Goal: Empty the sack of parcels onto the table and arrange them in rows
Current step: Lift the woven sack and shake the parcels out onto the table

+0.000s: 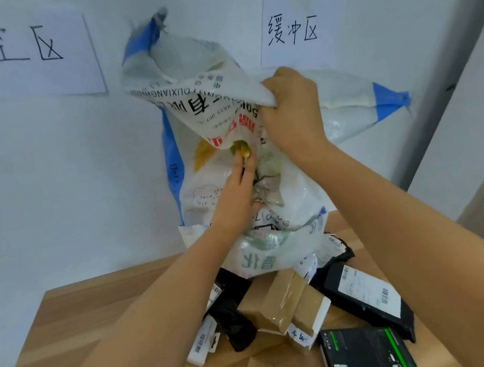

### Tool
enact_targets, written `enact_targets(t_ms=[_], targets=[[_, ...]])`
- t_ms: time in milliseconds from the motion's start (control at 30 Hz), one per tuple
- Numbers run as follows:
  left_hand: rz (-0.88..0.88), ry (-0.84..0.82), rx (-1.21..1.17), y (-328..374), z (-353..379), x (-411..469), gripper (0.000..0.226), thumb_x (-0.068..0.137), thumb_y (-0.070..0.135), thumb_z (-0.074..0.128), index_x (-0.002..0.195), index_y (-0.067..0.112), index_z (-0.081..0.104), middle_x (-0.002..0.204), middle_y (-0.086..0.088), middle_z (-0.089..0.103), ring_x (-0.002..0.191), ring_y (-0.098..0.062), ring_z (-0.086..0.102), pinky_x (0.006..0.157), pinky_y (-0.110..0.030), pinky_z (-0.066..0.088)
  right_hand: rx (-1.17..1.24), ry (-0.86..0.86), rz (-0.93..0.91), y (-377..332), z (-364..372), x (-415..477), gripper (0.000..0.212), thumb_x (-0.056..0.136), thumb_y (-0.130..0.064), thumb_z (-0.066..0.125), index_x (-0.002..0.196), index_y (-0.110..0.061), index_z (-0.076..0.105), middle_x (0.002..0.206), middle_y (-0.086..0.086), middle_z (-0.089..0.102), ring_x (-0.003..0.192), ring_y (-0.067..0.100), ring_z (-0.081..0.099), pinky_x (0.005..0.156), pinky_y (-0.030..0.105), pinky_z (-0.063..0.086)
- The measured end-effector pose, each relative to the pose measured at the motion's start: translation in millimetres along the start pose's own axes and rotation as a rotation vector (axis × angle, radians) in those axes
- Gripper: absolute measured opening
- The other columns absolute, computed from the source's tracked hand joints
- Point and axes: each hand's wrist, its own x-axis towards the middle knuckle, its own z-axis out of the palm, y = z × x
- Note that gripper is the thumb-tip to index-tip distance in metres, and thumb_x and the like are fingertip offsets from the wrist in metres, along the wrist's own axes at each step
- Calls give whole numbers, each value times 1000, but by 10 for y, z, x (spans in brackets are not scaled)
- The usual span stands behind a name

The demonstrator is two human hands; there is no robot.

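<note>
One sack (298, 198) is hanging upright, mouth down; right hand (290, 110) is gripping its upper fold, left hand (235, 190) pressing flat-fingered lower down.

Lighting: bright, even and diffuse; source out of view. Shadows are soft and shallow, confined to the table (78, 311) beneath the sack (220, 96). Mild sheen on the sack's plastic and on the taped cardboard box (284, 300) below it. Focus is soft overall; the sack's top corner is blurred. The grey post (454, 68) right of the sack leans: wide-angle distortion.
</note>
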Motion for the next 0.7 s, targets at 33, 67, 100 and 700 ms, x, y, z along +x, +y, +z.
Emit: enact_targets(t_ms=[33, 67, 100, 700], targets=[[2, -47, 0, -54, 60, -126, 130, 70, 7, 83, 148, 36, -16, 160, -1, -15, 121, -31, 49, 76, -35, 55, -2, -23, 15, 62, 43, -90, 14, 73, 2, 51, 62, 3, 59, 69, 5, 44, 60, 12, 39, 50, 14, 27], [-7, -79, 3, -91, 107, -227, 129, 71, 9, 82, 146, 40, -18, 159, 1, -18, 125, -31, 47, 78, -32, 53, 4, -25, 25, 119, 79, -164, 14, 73, 3, 52, 62, 3, 60, 68, 4, 43, 59, 12, 38, 50, 16, 26], [-22, -100, 4, -108, 142, -295, 126, 73, 9, 81, 146, 41, -17, 159, 0, -18, 128, -31, 44, 80, -31, 51, 10, -19, 31, 158, 99, -220, 13, 72, 3, 53, 62, 3, 61, 67, 3, 42, 57, 11, 37, 50, 17, 25], [-418, 535, -355, -96, -1268, -145, 31, 97, 22, 45, 128, 17, 43, 126, 3, 43, 106, 2, 47, 87, -12, 42, 1, -91, -37, 396, 29, -474, 15, 81, 0, 66, 90, -7, 76, 76, 5, 59, 73, 26, 56, 59, 32, 45]])
